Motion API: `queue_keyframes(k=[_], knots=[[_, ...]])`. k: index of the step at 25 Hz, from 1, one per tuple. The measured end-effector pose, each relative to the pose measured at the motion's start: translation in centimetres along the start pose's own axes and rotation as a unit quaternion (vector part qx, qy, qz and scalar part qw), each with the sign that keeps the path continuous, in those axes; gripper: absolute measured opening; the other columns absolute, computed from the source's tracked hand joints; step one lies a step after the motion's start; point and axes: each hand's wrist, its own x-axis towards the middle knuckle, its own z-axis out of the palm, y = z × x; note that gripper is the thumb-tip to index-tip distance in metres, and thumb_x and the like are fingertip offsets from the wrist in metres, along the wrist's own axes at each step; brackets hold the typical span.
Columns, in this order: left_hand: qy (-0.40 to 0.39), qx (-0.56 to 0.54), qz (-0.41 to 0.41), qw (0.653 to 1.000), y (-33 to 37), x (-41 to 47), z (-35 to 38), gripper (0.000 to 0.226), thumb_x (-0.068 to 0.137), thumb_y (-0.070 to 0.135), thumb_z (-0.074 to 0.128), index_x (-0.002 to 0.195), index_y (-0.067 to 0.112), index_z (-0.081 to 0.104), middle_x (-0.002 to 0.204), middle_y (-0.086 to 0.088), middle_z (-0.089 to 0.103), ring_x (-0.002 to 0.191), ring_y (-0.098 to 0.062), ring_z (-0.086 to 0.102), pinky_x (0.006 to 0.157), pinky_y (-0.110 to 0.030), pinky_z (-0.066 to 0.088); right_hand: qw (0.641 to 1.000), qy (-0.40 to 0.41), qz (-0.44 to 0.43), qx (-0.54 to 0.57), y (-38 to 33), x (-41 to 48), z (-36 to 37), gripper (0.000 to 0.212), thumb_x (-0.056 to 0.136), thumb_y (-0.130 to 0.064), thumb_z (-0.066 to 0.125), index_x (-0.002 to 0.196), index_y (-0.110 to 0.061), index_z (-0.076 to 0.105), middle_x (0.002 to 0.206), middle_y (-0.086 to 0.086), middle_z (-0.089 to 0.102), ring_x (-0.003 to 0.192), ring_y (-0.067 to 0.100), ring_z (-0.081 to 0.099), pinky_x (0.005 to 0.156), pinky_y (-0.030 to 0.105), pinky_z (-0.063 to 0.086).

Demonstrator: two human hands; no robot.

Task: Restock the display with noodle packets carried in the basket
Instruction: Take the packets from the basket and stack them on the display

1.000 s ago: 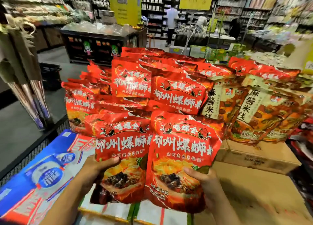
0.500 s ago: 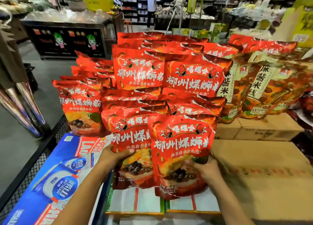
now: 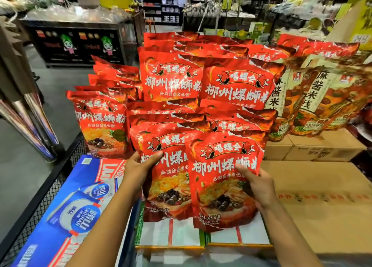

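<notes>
I hold two red noodle packets upright, side by side, at the front of the display. My left hand (image 3: pixel 138 170) grips the left packet (image 3: pixel 167 184) by its left edge: my thumb lies across the printed front, and the fingers curl round behind it, out of sight. My right hand (image 3: pixel 259 184) grips the right packet (image 3: pixel 219 186) by its right edge in the same way, thumb on the front and fingers hidden behind. The right packet overlaps the left one and covers its right side. Both packets hang with their lower ends over the white and green boxes (image 3: pixel 171 236) just below.

Right behind them stands the display (image 3: pixel 171 79) of the same red packets, in rising rows, with one stack set apart to the left. To the right of it lean brown and cream packets (image 3: pixel 314 99) of another kind, on cardboard boxes (image 3: pixel 322 196) that also run along under my right forearm.

On my left is the black wire basket (image 3: pixel 66 166), and in it lies a blue carton (image 3: pixel 66 216) with round white labels. I cannot see any noodle packets in the basket. Beyond it is grey floor and a dark counter (image 3: pixel 78 45).
</notes>
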Motion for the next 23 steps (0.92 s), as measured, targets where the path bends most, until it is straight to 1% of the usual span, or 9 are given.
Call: queue_keyframes(k=[2, 4, 7, 8, 12, 15, 18, 20, 23], knots=[[-0.019, -0.007, -0.010, 1.000, 0.2, 0.0, -0.3, 0.058, 0.062, 0.033, 0.086, 0.113, 0.014, 0.066, 0.102, -0.011, 0.076, 0.089, -0.029, 0.074, 0.070, -0.033, 0.059, 1.000, 0.021, -0.005, 0.015, 0.5, 0.0, 0.3, 0.032, 0.083, -0.019, 0.074, 0.111, -0.005, 0.067, 0.099, 0.012, 0.076, 0.093, 0.031, 0.073, 0.075, 0.040, 0.059], [-0.037, -0.006, -0.010, 0.999, 0.2, 0.0, -0.9, 0.075, 0.050, 0.044, 0.094, 0.114, 0.016, 0.065, 0.102, -0.011, 0.076, 0.088, -0.029, 0.074, 0.067, -0.033, 0.060, 0.996, 0.069, 0.001, 0.049, 0.8, -0.1, 0.0, 0.026, 0.081, -0.022, 0.075, 0.104, -0.012, 0.069, 0.095, 0.008, 0.077, 0.090, 0.029, 0.073, 0.074, 0.039, 0.059], [-0.038, -0.008, -0.002, 0.999, -0.3, 0.3, -1.8, 0.097, 0.030, 0.059, 0.093, 0.113, 0.018, 0.065, 0.102, -0.010, 0.076, 0.090, -0.030, 0.074, 0.071, -0.035, 0.060, 0.984, 0.137, 0.012, 0.117, 1.5, -0.1, -1.1, 0.046, 0.062, -0.037, 0.082, 0.101, -0.017, 0.071, 0.096, 0.006, 0.076, 0.094, 0.029, 0.071, 0.083, 0.046, 0.056], [-0.035, -0.013, 0.001, 0.999, -0.6, 0.3, -1.9, 0.095, 0.032, 0.057, 0.093, 0.114, 0.018, 0.065, 0.102, -0.010, 0.076, 0.091, -0.031, 0.073, 0.072, -0.036, 0.060, 0.980, 0.150, 0.019, 0.132, 1.8, -0.2, -1.3, 0.051, 0.057, -0.041, 0.082, 0.101, -0.018, 0.070, 0.098, 0.006, 0.076, 0.096, 0.029, 0.070, 0.086, 0.048, 0.055], [-0.011, -0.016, -0.003, 1.000, -1.3, 0.1, -1.7, 0.075, 0.045, 0.049, 0.084, 0.112, 0.019, 0.064, 0.102, -0.010, 0.076, 0.092, -0.030, 0.073, 0.076, -0.037, 0.059, 0.983, 0.138, 0.015, 0.121, 2.1, -0.9, -0.2, 0.049, 0.064, -0.041, 0.083, 0.105, -0.018, 0.069, 0.106, 0.009, 0.074, 0.099, 0.029, 0.070, 0.088, 0.048, 0.055], [-0.010, 0.007, -0.015, 1.000, -1.1, 0.5, -1.8, 0.063, 0.058, 0.045, 0.089, 0.110, 0.019, 0.065, 0.100, -0.008, 0.076, 0.090, -0.028, 0.074, 0.075, -0.034, 0.058, 0.987, 0.143, 0.015, 0.077, 1.6, -0.9, 0.4, 0.033, 0.077, -0.035, 0.078, 0.102, -0.018, 0.068, 0.100, 0.008, 0.075, 0.094, 0.029, 0.071, 0.084, 0.047, 0.057], [-0.022, 0.058, -0.025, 0.998, -0.5, 0.5, -1.5, 0.037, 0.079, 0.036, 0.077, 0.110, 0.021, 0.064, 0.099, -0.005, 0.077, 0.087, -0.022, 0.074, 0.068, -0.028, 0.056, 0.990, 0.140, 0.018, 0.031, 1.3, -1.0, 0.2, 0.031, 0.080, -0.034, 0.075, 0.101, -0.013, 0.068, 0.092, 0.008, 0.076, 0.085, 0.030, 0.073, 0.077, 0.044, 0.059], [-0.059, 0.081, -0.029, 0.995, -0.1, 0.3, -1.1, 0.052, 0.072, 0.049, 0.081, 0.112, 0.021, 0.062, 0.098, -0.003, 0.077, 0.085, -0.019, 0.075, 0.067, -0.027, 0.058, 0.991, 0.131, 0.023, 0.004, 1.1, -1.2, -0.1, 0.031, 0.082, -0.034, 0.075, 0.100, -0.010, 0.067, 0.089, 0.009, 0.075, 0.081, 0.030, 0.073, 0.071, 0.039, 0.059], [-0.044, 0.139, -0.053, 0.988, 0.4, 0.6, -0.7, 0.084, 0.051, 0.070, 0.080, 0.117, 0.021, 0.062, 0.102, -0.002, 0.076, 0.092, -0.023, 0.073, 0.086, -0.040, 0.058, 0.990, 0.131, 0.025, -0.034, 0.9, -1.3, -0.3, 0.030, 0.084, -0.035, 0.074, 0.099, -0.011, 0.065, 0.090, 0.010, 0.073, 0.082, 0.029, 0.071, 0.071, 0.037, 0.057]])
